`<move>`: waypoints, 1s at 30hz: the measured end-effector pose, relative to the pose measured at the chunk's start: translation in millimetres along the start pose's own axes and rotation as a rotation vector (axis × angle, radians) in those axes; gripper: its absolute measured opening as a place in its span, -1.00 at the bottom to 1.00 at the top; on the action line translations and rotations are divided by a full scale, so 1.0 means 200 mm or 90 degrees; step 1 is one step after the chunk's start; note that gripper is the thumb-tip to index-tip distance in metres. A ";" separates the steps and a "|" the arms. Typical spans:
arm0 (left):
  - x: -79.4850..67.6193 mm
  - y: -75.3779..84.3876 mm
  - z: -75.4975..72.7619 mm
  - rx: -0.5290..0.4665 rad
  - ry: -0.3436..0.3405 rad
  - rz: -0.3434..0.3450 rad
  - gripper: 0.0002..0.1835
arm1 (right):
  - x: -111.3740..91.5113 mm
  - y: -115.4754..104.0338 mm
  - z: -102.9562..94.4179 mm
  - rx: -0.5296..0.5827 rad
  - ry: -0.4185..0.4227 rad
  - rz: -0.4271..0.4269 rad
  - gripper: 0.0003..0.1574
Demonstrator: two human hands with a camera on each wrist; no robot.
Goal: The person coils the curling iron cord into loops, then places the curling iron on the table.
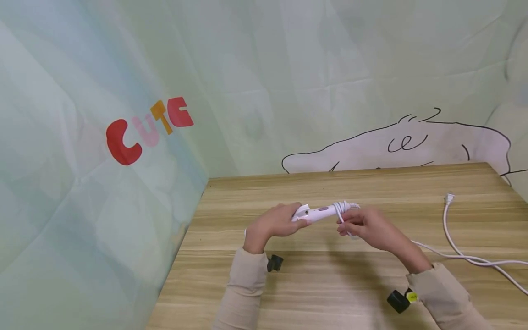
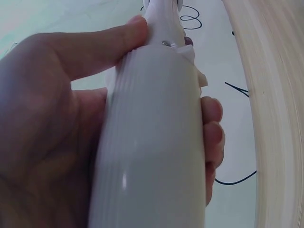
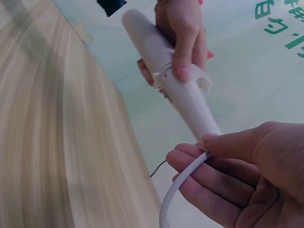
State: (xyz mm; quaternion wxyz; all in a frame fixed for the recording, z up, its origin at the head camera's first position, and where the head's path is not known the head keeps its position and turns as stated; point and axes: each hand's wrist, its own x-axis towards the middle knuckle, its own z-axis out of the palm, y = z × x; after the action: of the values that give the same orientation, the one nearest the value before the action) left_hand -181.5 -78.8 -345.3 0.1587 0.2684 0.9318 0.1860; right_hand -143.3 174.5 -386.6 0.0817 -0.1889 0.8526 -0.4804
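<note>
A white curling iron [image 1: 323,213] is held above the wooden table, pointing left to right in the head view. My left hand [image 1: 277,221] grips it near the clip lever, with the thumb along one side and the fingers round the other. The thick, ribbed white barrel section [image 2: 152,137] fills the middle of the left wrist view. White cord [image 1: 339,210] is looped round the handle's right end. There my right hand [image 1: 373,229] pinches the cord between thumb and fingers; in the right wrist view, a length of cord [image 3: 172,190] curves down from the fingertips.
The rest of the cord [image 1: 458,254] lies crossed over itself on the table's right, its two-pin plug [image 1: 449,198] toward the back. Printed fabric [image 1: 255,91] hangs behind and left of the wooden table [image 1: 247,190]. Black wrist mounts [image 1: 398,301] stick out below both sleeves.
</note>
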 end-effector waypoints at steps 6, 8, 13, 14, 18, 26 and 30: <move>0.00 -0.01 -0.02 -0.013 0.007 0.016 -0.71 | 0.00 0.08 0.04 -0.041 -0.005 -0.038 -0.80; 0.00 -0.01 -0.02 -0.011 0.008 0.021 -0.71 | 0.00 0.10 0.05 -0.051 -0.006 -0.050 -0.77; 0.00 -0.02 -0.02 0.002 0.013 0.031 -0.70 | 0.01 0.15 0.05 -0.057 -0.008 -0.067 -0.72; 0.00 -0.02 -0.02 0.005 0.013 0.030 -0.69 | 0.01 0.16 0.05 -0.056 -0.008 -0.066 -0.71; 0.00 -0.03 -0.01 0.012 0.014 0.026 -0.69 | 0.02 0.20 0.06 -0.050 -0.001 -0.058 -0.70; 0.00 -0.04 0.00 -0.013 0.011 0.061 -0.73 | 0.04 0.25 0.07 -0.029 0.017 -0.053 -0.70; 0.00 -0.05 0.00 -0.023 0.008 0.077 -0.74 | 0.05 0.27 0.06 -0.033 0.035 -0.054 -0.72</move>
State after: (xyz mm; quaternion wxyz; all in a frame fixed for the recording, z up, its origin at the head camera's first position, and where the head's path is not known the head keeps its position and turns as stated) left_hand -186.4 -85.8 -349.8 0.1463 0.3200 0.9113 0.2140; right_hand -161.0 186.6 -438.8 0.0330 -0.2139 0.8577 -0.4664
